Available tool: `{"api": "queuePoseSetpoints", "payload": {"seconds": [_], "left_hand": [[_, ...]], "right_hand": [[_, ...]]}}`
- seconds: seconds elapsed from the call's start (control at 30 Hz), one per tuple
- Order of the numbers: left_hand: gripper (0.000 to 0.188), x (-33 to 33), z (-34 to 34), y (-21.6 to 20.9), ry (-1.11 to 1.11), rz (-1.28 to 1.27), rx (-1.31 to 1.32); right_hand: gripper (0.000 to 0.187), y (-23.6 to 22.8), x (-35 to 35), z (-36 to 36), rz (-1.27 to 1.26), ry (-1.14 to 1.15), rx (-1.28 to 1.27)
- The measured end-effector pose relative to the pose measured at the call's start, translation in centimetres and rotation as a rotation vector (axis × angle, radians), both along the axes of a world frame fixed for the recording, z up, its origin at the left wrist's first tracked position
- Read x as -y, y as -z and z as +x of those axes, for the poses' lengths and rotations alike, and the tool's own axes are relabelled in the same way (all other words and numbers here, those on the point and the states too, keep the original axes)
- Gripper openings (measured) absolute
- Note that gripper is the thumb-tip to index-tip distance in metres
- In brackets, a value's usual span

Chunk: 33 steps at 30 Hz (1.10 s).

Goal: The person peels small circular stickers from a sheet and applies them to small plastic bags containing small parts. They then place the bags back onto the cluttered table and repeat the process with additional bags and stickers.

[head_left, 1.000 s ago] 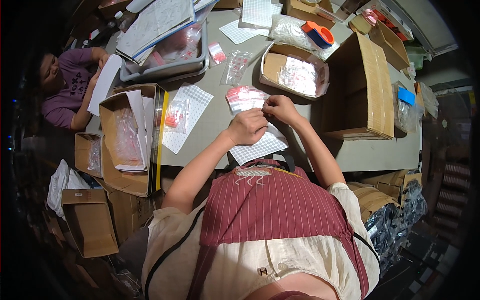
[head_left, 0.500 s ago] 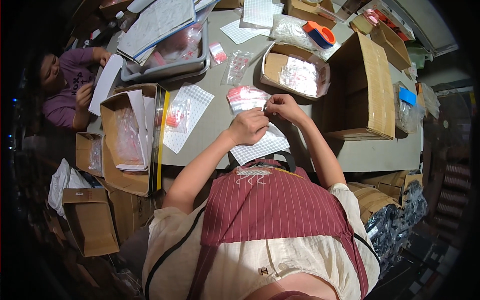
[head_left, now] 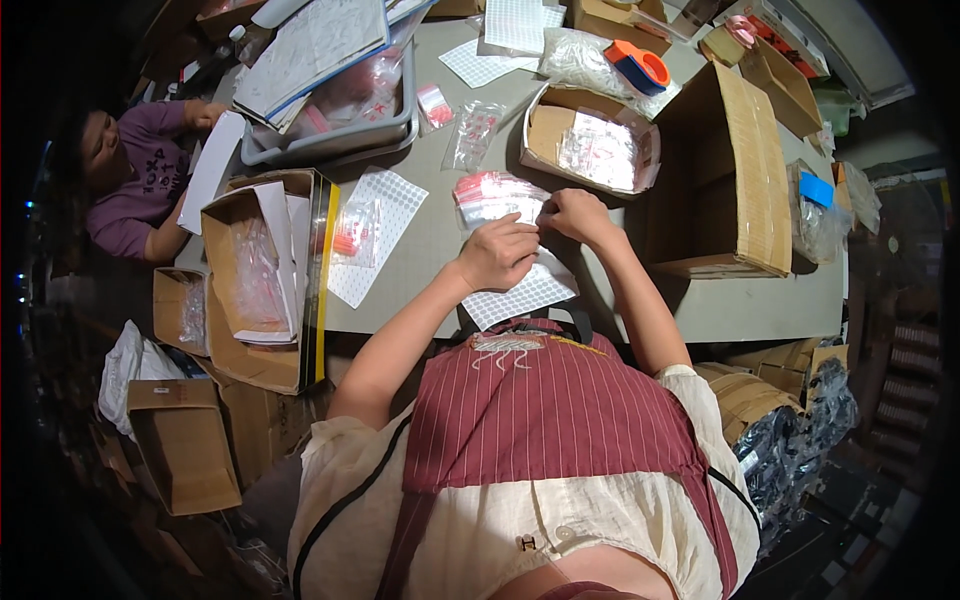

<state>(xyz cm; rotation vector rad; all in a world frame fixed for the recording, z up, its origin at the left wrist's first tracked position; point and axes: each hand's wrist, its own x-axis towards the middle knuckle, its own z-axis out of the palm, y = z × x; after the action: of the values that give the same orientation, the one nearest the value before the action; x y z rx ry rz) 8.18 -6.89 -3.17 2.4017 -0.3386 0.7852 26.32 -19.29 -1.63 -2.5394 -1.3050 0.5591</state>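
Piled bags (head_left: 490,196) are stretching crosswise, red side facing away, just beyond the left hand (head_left: 497,252), beside the right hand (head_left: 578,217); both grips are unclear.

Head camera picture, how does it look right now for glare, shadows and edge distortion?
Head view: glare whitens the clear bags in the small cardboard box; head view: shadow darkens the inside of the tall open carton; head view: the right hand shows too little fine detail to tell what it pinches, if anything; head view: fisheye distortion, the outer rim fading to black.
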Motion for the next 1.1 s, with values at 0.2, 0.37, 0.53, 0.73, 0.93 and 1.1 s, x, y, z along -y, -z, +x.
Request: {"api": "queuePoseSetpoints", "payload": {"seconds": [0.2,0.37,0.53,0.73,0.93,1.1], "left_hand": [[0.015,-0.1,0.0,0.4,0.041,0.005,-0.002],[0.014,-0.1,0.1,-0.4,0.055,0.002,0.023],[0.01,0.0,-0.1,-0.4,0.049,-0.044,-0.039],[0.01,-0.2,-0.3,-0.2,0.029,0.016,-0.129],[0.014,0.0,0.0,0.0,0.035,-0.035,-0.025],[0.016,-0.1,0.0,0.1,0.039,-0.062,-0.057]], "right_hand": [[0.04,-2.3,1.0,0.2,-0.152,-0.023,-0.012],[0.029,-2.5,-0.4,0.1,0.219,0.057,-0.283],[0.019,-0.7,-1.6,-1.5,0.359,-0.063,-0.173],[0.019,-0.1,-1.8,-3.0,0.34,-0.086,0.181],[0.041,-0.2,0.0,-1.4,0.265,0.092,-0.095],[0.034,0.2,1.4,-0.3,0.217,0.133,-0.249]]}}
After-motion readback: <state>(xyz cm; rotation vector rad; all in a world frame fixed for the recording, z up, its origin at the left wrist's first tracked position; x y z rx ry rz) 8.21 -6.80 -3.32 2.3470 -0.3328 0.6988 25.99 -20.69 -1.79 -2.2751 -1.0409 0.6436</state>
